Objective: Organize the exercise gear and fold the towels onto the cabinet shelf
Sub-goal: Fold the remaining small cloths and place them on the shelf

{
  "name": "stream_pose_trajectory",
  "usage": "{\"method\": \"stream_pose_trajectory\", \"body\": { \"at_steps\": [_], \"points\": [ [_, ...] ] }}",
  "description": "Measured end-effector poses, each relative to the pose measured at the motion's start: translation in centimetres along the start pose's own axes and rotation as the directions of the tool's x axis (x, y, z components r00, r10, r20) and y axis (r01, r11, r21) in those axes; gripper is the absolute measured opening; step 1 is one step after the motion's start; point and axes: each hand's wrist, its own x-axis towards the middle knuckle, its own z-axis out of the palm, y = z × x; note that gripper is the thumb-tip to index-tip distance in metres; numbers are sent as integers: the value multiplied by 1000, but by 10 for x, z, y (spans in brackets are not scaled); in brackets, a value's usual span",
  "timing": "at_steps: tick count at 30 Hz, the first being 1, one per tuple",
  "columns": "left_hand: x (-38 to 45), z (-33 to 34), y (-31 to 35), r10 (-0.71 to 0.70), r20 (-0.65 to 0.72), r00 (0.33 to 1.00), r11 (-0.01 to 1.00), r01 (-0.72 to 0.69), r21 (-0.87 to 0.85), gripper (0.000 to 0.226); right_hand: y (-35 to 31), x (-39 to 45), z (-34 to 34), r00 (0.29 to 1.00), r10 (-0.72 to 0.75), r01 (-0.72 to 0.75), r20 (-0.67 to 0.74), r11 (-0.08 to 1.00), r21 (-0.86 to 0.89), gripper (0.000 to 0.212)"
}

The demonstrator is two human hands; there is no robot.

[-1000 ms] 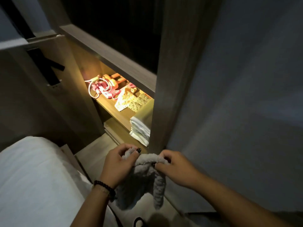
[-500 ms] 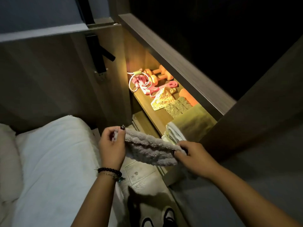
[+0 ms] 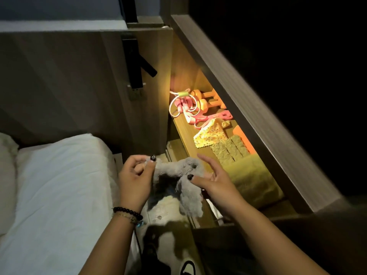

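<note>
A grey fluffy towel [image 3: 178, 175] hangs bunched between my hands, just in front of the lit cabinet shelf [image 3: 183, 132]. My left hand [image 3: 135, 179] pinches its left corner. My right hand [image 3: 212, 179] has its thumb over the towel's right edge, with straight fingers behind it. On the shelf lie orange dumbbells [image 3: 210, 98], a pink and white jump rope [image 3: 184, 106], a yellow dotted cloth [image 3: 210, 133], an olive textured cloth [image 3: 228, 150] and a folded olive towel [image 3: 252, 179] by my right hand.
A white bed [image 3: 55, 185] fills the left side, close to my left arm. A wooden panel with a black handle [image 3: 147, 66] stands left of the shelf. A thick wooden rail [image 3: 248, 96] overhangs the shelf. My shoes [image 3: 186, 266] show on the narrow floor strip below.
The towel, stretched flat between both hands half a second ago, is now gathered together. My hands have come closer and my right fingers have spread open. The view has shifted toward the shelf.
</note>
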Motion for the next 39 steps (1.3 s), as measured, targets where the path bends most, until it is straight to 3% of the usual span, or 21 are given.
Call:
{"method": "stream_pose_trajectory", "body": {
  "at_steps": [2, 6, 9, 13, 18, 22, 28, 32, 39],
  "points": [
    [11, 4, 5, -4, 52, 999, 999, 2, 48, 13, -6, 12, 3, 1000, -25, 25, -6, 999, 20, 54],
    [41, 7, 20, -18, 166, 986, 999, 26, -47, 18, -27, 42, 13, 999, -44, 45, -31, 999, 26, 29],
    [79, -1, 28, 6, 234, 972, 998, 8, -59, 21, -44, 68, 18, 999, -35, 36, -42, 999, 15, 29],
    [138, -9, 32, 34, 224, 974, 999, -34, -1, 21, -58, 100, 23, 990, -21, 12, -136, 997, -71, 34],
    [184, 13, 38, 46, 290, 956, 998, -54, 22, 16, -67, 139, 31, 984, 15, -47, -180, 983, -176, 20],
    [202, 41, 43, 96, 340, 935, 992, -118, 45, 21, -78, 168, 30, 984, 39, -80, -174, 969, -236, 30],
    [242, 70, 35, 30, 445, 895, 992, -81, 96, 22, -86, 198, 11, 987, -28, -40, -158, 912, -408, 35],
    [274, 87, 32, -2, 573, 820, 997, -40, 62, 17, -94, 217, 0, 955, -186, 6, -231, 791, -611, 18],
    [308, 115, 21, -138, 755, 641, 990, 121, 78, 17, -68, 236, 1, 870, -338, 42, -359, 776, -629, 13]
  ]
}}
